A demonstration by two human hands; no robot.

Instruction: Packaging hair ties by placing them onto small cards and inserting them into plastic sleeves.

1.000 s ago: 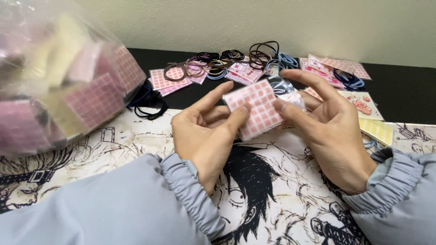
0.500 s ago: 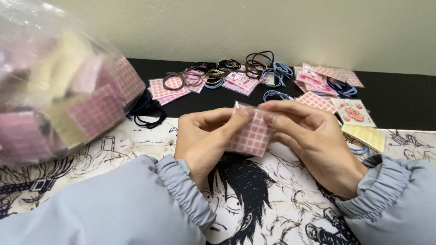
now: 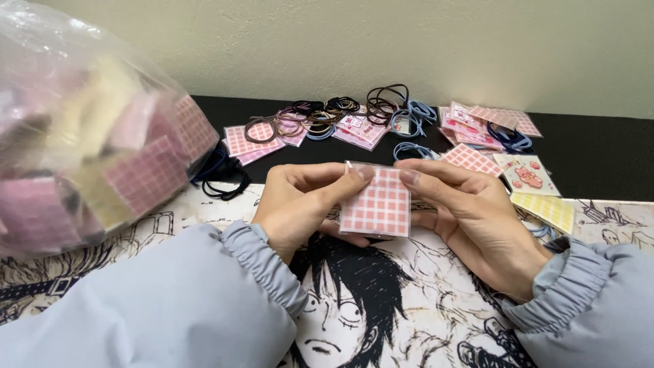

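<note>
Holding a small pink checked card (image 3: 375, 202) up by its top edge, the left hand (image 3: 300, 204) and the right hand (image 3: 470, 215) are closed on it, with the thumbs pinched at its top corners and the other fingers tucked behind it. The card is kept just above a black-and-white cartoon mat (image 3: 381, 307). Behind the card, hair ties (image 3: 320, 112) and more pink cards (image 3: 248, 140) are spread on a black table (image 3: 599, 157), and far to the card's left a clear bag of cards (image 3: 82, 136) is seen.
</note>
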